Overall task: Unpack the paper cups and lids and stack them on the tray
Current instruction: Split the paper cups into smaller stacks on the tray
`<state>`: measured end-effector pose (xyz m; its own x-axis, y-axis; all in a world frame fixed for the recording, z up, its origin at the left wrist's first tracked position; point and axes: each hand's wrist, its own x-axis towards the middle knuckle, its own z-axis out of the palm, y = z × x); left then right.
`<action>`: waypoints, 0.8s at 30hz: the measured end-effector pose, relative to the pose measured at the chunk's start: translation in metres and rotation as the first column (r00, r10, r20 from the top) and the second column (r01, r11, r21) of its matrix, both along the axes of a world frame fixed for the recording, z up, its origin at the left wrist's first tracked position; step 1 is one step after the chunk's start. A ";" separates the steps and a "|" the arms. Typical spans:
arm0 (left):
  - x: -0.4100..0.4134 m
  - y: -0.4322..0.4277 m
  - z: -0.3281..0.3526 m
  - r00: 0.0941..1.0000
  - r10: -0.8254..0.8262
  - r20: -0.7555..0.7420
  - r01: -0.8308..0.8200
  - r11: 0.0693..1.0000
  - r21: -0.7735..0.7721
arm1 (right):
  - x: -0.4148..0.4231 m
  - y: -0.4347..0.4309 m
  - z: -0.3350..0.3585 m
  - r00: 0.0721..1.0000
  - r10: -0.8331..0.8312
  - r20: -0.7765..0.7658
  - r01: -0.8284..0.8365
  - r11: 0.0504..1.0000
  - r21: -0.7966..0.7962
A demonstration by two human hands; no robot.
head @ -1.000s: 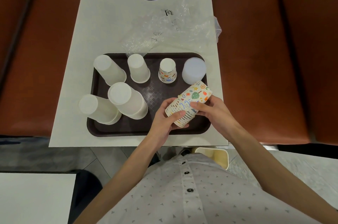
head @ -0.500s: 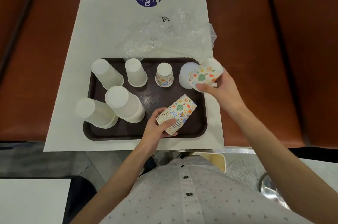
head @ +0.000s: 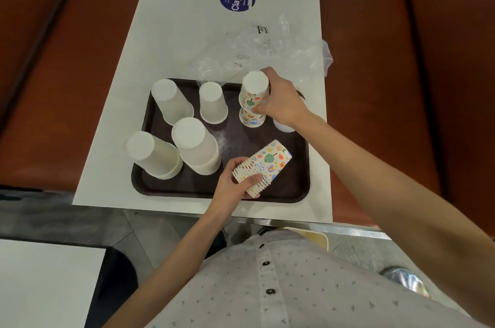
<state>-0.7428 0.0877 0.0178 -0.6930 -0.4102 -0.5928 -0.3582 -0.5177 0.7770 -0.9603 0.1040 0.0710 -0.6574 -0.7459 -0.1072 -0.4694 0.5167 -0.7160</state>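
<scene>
Over on the left of the brown tray (head: 144, 188), four stacks of plain white cups (head: 197, 145) stand mouth-down, steady on their wide rims. Mid-tray, the left hand (head: 233, 185) curls round a nested stack of patterned cups (head: 265, 165), tipped sideways, likely so the end cup can be pulled free. Further right, the right hand (head: 281, 100) grips a single patterned cup (head: 253, 90) mouth-down over an upturned patterned cup (head: 251, 119) standing on the tray, apparently to nest it. What look like white lids (head: 282, 127) peek from under that wrist. The plastic wrapper (head: 270, 52) lies beyond.
</scene>
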 end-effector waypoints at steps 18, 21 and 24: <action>0.014 0.006 -0.003 1.000 -0.021 0.012 0.021 0.999 0.035 | 0.000 0.001 -0.024 0.985 0.119 -0.125 -0.110 0.991 0.070; 0.015 0.006 -0.004 1.000 -0.022 0.007 0.021 0.999 0.046 | 0.005 0.005 -0.009 0.988 0.086 -0.131 -0.087 0.996 -0.001; 0.014 0.005 -0.002 1.000 -0.015 -0.012 0.016 0.996 0.093 | 0.015 0.026 0.009 1.000 -0.010 -0.010 0.009 0.992 -0.124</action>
